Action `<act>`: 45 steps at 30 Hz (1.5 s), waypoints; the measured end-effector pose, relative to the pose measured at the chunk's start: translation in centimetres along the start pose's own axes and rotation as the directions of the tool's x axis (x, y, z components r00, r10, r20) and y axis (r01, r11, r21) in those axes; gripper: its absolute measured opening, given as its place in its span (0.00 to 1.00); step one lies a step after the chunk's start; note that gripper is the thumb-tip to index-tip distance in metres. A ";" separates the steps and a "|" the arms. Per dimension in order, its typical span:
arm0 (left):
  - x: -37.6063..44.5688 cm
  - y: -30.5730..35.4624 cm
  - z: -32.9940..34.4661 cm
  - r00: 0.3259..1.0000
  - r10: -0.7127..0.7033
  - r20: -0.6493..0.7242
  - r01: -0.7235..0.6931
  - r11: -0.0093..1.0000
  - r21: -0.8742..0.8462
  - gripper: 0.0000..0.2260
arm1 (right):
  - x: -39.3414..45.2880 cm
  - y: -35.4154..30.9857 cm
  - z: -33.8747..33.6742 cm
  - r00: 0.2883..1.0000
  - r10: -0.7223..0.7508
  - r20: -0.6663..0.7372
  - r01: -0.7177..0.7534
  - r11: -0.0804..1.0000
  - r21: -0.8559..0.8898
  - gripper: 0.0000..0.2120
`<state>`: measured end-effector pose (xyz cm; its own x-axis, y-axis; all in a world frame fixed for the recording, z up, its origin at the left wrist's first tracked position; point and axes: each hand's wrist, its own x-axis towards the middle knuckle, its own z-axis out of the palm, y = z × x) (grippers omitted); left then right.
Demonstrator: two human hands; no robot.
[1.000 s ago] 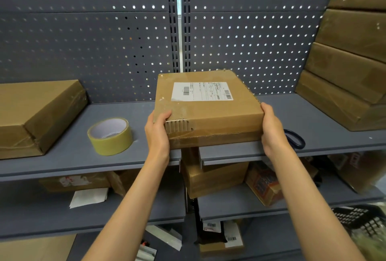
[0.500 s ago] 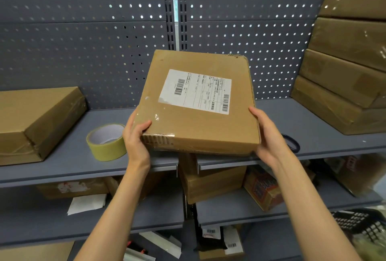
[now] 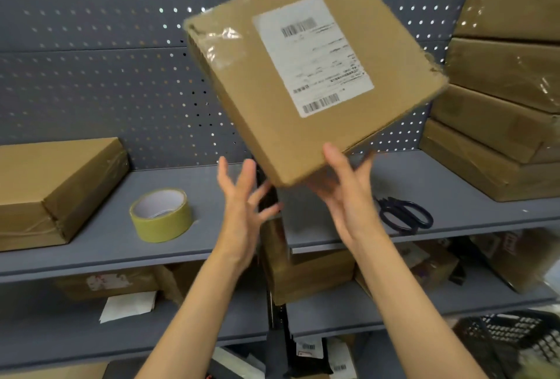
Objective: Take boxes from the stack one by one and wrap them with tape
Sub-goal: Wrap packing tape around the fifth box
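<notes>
Box (image 3: 306, 87) up in the air over the middle shelf (image 3: 194, 245), tilted hard, one corner down, label face toward the camera. Blurred w/ motion. Looks mid-flip or mid-toss, prob. being turned to bring another side up.

Left hand (image 3: 242, 206): fingers spread, straight, below and left of the low corner. No contact w/ box visible; grip wide, holding nothing.

Right hand (image 3: 345, 190): fingers straight, fanned under the low corner, thumb up against the front face. Touching or just about; not curled round the cardboard. Grip wide too, more a prop than a hold.

Clear tape patch already on the box's upper-left corner, shiny, wrinkled. No full wrap seen on the visible face. Far sides hidden, can't tell.

Tape roll (image 3: 162, 215) on the shelf, left of the hands, lying flat, untouched, well apart from the box. Scissors (image 3: 404, 213) on the shelf just right of the right forearm, also untouched.

Stack (image 3: 500, 99) at right, four boxes showing, glossy film on several; unclear whether wrapped or waiting. Single wrapped box (image 3: 57, 187) at far left, tape bands visible across its end. Reads as the done one.

Progress est.: early. One box likely finished, one in hand w/o new tape on it yet. Left for this box: set down, pick up roll, wrap, cut. Then rest of stack.
</notes>
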<state>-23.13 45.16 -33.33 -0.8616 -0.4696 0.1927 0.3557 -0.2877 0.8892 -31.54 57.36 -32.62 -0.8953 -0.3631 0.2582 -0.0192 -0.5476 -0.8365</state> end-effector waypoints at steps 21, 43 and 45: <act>1.3 4.3 -5.2 0.940 0.219 -0.261 -0.198 0.975 0.105 0.42 | 0.1 -2.9 -3.6 0.997 0.063 0.044 -0.046 0.949 -0.313 0.55; 0.0 1.5 -4.1 0.998 0.039 -0.055 -0.031 0.989 0.146 0.47 | 0.2 -2.0 -2.6 0.967 -0.072 -0.242 0.002 0.960 -0.279 0.52; 0.0 1.4 -4.6 0.999 0.006 -0.046 0.003 0.982 0.189 0.42 | 0.0 -1.8 -3.2 0.966 -0.089 -0.244 0.004 0.944 -0.330 0.36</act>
<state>-20.96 40.89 -34.04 -0.8416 -0.5096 0.1788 0.2785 -0.1257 0.9522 -32.94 60.77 -32.68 -0.9714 -0.1181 0.2061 -0.1685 -0.2693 -0.9482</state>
